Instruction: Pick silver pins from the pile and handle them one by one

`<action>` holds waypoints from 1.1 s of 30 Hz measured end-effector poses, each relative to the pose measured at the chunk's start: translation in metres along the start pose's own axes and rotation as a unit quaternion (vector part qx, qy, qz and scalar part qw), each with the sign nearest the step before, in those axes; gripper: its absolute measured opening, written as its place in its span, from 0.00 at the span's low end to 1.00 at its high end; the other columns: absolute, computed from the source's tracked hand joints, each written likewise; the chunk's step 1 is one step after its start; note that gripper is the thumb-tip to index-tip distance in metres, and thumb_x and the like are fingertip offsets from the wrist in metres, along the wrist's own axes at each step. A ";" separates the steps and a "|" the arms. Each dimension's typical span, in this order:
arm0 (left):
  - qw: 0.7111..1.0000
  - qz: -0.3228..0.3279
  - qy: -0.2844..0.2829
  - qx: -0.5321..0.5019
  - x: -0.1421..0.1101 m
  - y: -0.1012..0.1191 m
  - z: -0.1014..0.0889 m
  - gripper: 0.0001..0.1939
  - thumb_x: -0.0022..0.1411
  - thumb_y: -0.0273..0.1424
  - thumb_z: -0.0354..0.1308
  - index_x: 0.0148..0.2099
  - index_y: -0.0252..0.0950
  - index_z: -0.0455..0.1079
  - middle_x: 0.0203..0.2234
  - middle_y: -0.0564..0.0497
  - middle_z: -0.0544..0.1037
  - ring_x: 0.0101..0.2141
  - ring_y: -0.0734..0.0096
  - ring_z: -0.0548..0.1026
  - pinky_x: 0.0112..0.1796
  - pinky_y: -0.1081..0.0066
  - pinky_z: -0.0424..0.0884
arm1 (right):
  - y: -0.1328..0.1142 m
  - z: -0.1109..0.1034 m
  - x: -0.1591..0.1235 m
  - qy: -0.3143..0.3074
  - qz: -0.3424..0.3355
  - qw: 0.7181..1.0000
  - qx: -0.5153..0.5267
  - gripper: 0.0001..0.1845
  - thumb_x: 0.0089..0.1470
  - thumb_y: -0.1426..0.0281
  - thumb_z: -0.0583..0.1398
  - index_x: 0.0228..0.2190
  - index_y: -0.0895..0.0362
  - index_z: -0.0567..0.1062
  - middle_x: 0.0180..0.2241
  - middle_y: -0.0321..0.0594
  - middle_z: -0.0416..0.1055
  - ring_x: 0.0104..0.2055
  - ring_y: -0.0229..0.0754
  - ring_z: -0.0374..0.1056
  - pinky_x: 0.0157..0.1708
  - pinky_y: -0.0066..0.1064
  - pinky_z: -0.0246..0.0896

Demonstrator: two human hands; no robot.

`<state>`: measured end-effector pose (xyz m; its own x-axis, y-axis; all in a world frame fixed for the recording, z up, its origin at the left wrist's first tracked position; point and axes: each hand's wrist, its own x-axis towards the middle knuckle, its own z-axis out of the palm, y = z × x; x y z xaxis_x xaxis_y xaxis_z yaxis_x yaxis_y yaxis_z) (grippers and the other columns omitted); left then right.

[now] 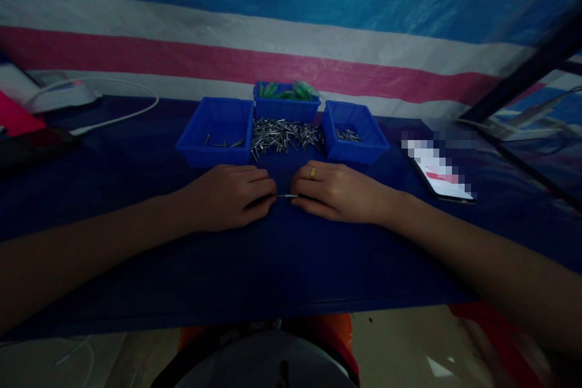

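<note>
A slim silvery blind rivet (287, 196) spans the small gap between my two hands, just above the blue tabletop (282, 267). My left hand (234, 197) is closed, thumb and fingertips pinching the rivet's thin end. From the other side my right hand (339, 191), with a gold ring on one finger, pinches its thicker end. Beyond the hands lies a loose heap of similar rivets (284, 135). A blue bin (193, 133) with a few rivets in it stands behind my left hand. Another blue bin (379, 139), holding a small bunch of rivets, is behind my right.
At the back a third blue bin (288, 110) holds green items in clear plastic. A lit phone (439, 173) lies to the right. On the left, a white cable (122, 123) runs to a dark device (36, 148). Striped sheeting (291, 30) hangs behind the table.
</note>
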<state>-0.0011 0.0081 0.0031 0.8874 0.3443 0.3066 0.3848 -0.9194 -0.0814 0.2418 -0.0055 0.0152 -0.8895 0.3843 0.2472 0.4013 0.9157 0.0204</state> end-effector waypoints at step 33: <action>1.000 0.000 -0.005 -0.003 0.000 -0.001 0.001 0.12 0.69 0.31 0.46 0.38 0.34 0.70 0.28 0.51 0.73 0.28 0.72 0.72 0.30 0.72 0.65 | -0.001 -0.001 0.000 -0.011 0.005 1.000 0.009 0.15 0.67 0.68 0.51 0.39 0.63 0.74 0.38 0.47 0.72 0.39 0.43 0.67 0.42 0.36 0.65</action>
<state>-0.0010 0.0094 0.0019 0.8898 0.3459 0.2975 0.3830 -0.9207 -0.0749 0.2420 -0.0066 0.0165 -0.8903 0.3957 0.2255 0.4065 0.9137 0.0014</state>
